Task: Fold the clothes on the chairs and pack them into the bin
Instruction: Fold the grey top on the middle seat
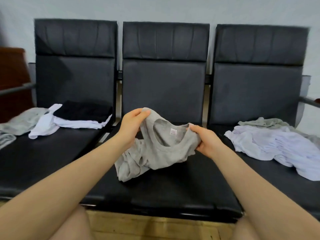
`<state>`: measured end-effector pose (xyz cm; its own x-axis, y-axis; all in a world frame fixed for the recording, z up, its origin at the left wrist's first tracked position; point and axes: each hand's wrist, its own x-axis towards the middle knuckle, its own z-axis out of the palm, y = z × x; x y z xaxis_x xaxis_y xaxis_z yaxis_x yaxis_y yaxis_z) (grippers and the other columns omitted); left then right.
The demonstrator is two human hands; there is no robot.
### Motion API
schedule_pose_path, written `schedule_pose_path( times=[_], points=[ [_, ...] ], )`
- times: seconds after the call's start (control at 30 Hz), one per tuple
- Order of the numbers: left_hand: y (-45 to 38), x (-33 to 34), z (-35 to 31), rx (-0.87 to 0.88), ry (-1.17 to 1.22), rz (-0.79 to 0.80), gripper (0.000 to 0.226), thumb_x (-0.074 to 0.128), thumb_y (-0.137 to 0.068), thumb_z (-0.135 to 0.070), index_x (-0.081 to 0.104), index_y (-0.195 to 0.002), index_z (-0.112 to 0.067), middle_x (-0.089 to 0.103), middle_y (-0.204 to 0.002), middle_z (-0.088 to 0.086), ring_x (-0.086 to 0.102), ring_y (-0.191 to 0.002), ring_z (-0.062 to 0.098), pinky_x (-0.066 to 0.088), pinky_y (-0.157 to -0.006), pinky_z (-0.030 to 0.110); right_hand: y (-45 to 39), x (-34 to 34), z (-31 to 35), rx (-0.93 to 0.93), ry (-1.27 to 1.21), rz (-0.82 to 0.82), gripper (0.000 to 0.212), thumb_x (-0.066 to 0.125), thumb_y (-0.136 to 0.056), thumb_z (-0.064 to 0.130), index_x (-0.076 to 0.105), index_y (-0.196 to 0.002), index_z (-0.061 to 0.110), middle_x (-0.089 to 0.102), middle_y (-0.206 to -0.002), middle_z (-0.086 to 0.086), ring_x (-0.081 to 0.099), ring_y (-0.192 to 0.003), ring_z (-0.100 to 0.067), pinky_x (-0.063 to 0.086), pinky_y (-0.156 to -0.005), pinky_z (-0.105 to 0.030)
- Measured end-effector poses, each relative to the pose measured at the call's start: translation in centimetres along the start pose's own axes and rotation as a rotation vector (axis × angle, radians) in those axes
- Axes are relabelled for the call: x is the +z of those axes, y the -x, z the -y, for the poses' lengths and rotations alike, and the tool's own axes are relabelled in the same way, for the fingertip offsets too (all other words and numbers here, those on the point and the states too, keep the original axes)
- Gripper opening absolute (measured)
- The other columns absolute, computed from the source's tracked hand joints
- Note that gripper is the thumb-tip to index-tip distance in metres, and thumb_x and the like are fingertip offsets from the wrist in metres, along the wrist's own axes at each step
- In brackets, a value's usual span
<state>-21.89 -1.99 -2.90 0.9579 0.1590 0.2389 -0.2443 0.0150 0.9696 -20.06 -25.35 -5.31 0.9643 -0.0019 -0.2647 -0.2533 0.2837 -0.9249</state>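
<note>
Two bare forearms reach forward from the bottom corners and converge over the middle seat [173,191] of a row of three black padded chairs. The left hand [132,126] is raised, wrist bent, its fingers and thumb pinching one shoulder of a grey T-shirt [161,148]. The right hand [207,142] sits lower and slightly nearer, fingers curled round the shirt's other shoulder beside the neckline. The shirt hangs between the two hands with its collar opening and a small white label facing up, while its crumpled lower part rests on the middle seat just below the hands. On the right seat lies a loose heap of white and grey clothes [277,144]. On the left seat sits a folded stack [83,116], black on white, beside loose grey and white garments [31,123].
</note>
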Motion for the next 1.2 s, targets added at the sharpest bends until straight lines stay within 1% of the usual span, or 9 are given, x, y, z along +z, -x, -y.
schedule_pose_path(
  times=[0.13, 0.2, 0.37, 0.63, 0.77, 0.83, 0.93, 1.1, 1.2],
  points=[
    [-0.6, -0.7, -5.2, 0.067, 0.142, -0.151, 0.026, 0.063, -0.09, -0.025, 0.075, -0.069, -0.034, 0.073, -0.082, -0.013, 0.065, -0.092, 0.011, 0.052, -0.075, 0.027, 1.6, -0.5, 3.5, -0.097, 0.104, -0.001, 0.028, 0.065, -0.09, 0.013, 0.059, -0.116, 0.004, 0.062, -0.119, -0.013, 0.061, -0.104, -0.024, 0.054, -0.071, -0.035],
    [-0.5, -1.2, -8.0, 0.1, 0.208, -0.176, 0.026, 0.064, -0.089, -0.024, 0.076, -0.068, -0.034, 0.073, -0.08, -0.012, 0.067, -0.088, 0.012, 0.052, -0.068, 0.026, 2.8, -0.3, 5.6, -0.13, 0.102, 0.049, 0.036, 0.067, -0.089, 0.013, 0.058, -0.122, 0.004, 0.063, -0.119, -0.012, 0.062, -0.104, -0.023, 0.054, -0.069, -0.033],
    [0.3, -1.9, -15.1, 0.202, 0.274, -0.21, 0.013, 0.068, -0.086, -0.024, 0.074, -0.076, -0.03, 0.073, -0.082, -0.01, 0.069, -0.077, 0.006, 0.053, -0.055, 0.017, 6.8, 2.2, 12.3, -0.268, -0.253, 0.257, 0.028, 0.064, -0.091, 0.018, 0.064, -0.118, 0.009, 0.067, -0.115, -0.01, 0.068, -0.097, -0.021, 0.058, -0.065, -0.03],
    [2.1, -2.5, -29.3, 0.476, 0.214, -0.254, 0.018, 0.061, -0.091, -0.023, 0.064, -0.073, -0.02, 0.064, -0.087, -0.003, 0.059, -0.086, 0.015, 0.051, -0.086, 0.03, 16.6, 7.4, 24.2, -0.535, -0.419, 0.326, 0.018, 0.056, -0.097, 0.015, 0.062, -0.112, 0.006, 0.066, -0.1, -0.008, 0.063, -0.093, -0.019, 0.054, -0.079, -0.03],
    [3.1, -2.6, -35.9, 0.645, 0.254, -0.319, 0.019, 0.062, -0.09, -0.025, 0.068, -0.072, -0.028, 0.066, -0.08, -0.011, 0.061, -0.077, 0.005, 0.051, -0.064, 0.015, 20.8, 9.1, 29.7, -0.731, -0.419, 0.251, 0.027, 0.06, -0.095, 0.013, 0.061, -0.118, 0.001, 0.064, -0.116, -0.01, 0.062, -0.105, -0.02, 0.052, -0.092, -0.031],
    [3.4, -2.6, -38.6, 0.718, 0.239, -0.359, 0.022, 0.061, -0.091, -0.027, 0.066, -0.069, -0.028, 0.063, -0.077, -0.012, 0.058, -0.075, 0.005, 0.051, -0.068, 0.017, 22.3, 9.8, 31.8, -0.802, -0.414, 0.261, 0.016, 0.06, -0.094, 0.013, 0.064, -0.107, 0.003, 0.066, -0.109, -0.01, 0.064, -0.096, -0.018, 0.055, -0.082, -0.029],
    [2.7, -2.4, -40.8, 0.777, 0.249, -0.395, 0.018, 0.06, -0.091, -0.025, 0.065, -0.075, -0.018, 0.062, -0.079, -0.004, 0.054, -0.077, 0.01, 0.048, -0.073, 0.024, 23.2, 10.6, 33.5, -0.86, -0.411, 0.25, 0.01, 0.062, -0.094, 0.015, 0.065, -0.096, 0.005, 0.067, -0.104, -0.01, 0.066, -0.091, -0.02, 0.056, -0.08, -0.032],
    [0.4, -2.2, -39.5, 0.743, 0.21, -0.417, 0.02, 0.058, -0.092, -0.022, 0.073, -0.094, -0.009, 0.07, -0.097, 0.005, 0.061, -0.087, 0.013, 0.052, -0.082, 0.026, 21.3, 11.2, 33.8, -0.865, -0.405, 0.189, 0.013, 0.064, -0.092, 0.015, 0.065, -0.1, 0.005, 0.067, -0.108, -0.01, 0.065, -0.095, -0.021, 0.056, -0.083, -0.033],
    [-2.0, -2.3, -36.1, 0.663, 0.157, -0.405, 0.016, 0.059, -0.091, -0.023, 0.072, -0.086, -0.014, 0.069, -0.088, -0.001, 0.061, -0.084, 0.012, 0.053, -0.082, 0.027, 18.1, 10.6, 32.3, -0.812, -0.322, 0.117, 0.015, 0.064, -0.091, 0.013, 0.065, -0.102, 0.004, 0.066, -0.112, -0.012, 0.065, -0.095, -0.021, 0.056, -0.085, -0.034]
  ],
)
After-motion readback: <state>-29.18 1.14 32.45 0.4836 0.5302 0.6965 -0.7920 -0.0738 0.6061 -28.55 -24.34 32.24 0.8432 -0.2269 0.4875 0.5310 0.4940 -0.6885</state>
